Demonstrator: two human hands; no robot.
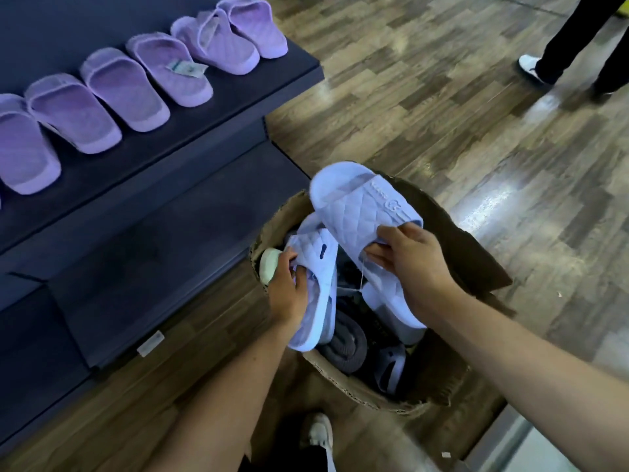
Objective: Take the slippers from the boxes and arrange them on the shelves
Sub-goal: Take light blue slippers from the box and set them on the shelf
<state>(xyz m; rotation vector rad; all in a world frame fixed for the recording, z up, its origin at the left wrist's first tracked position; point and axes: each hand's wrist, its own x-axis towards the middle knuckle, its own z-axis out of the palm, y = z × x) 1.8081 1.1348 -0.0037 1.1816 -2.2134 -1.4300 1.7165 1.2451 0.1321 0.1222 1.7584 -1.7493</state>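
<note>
An open cardboard box (452, 243) stands on the floor below me. My left hand (287, 287) grips a pale blue quilted slipper (318, 298) by its strap, over the box's left side. My right hand (406, 258) grips a second pale blue slipper (360, 212) by its strap edge, holding it above the box with its toe end pointing up and away. A thin string hangs between the two slippers. Several purple slippers (126, 86) stand in a row on the dark shelf (238, 93) at the upper left.
Inside the box lie dark grey slippers (343, 342), another pale blue one (391, 369) and a white-soled one (270, 264). A lower dark shelf (143, 260) sits left of the box. Another person's legs (571, 39) stand at the upper right on the wooden floor. My own shoe (320, 434) is below.
</note>
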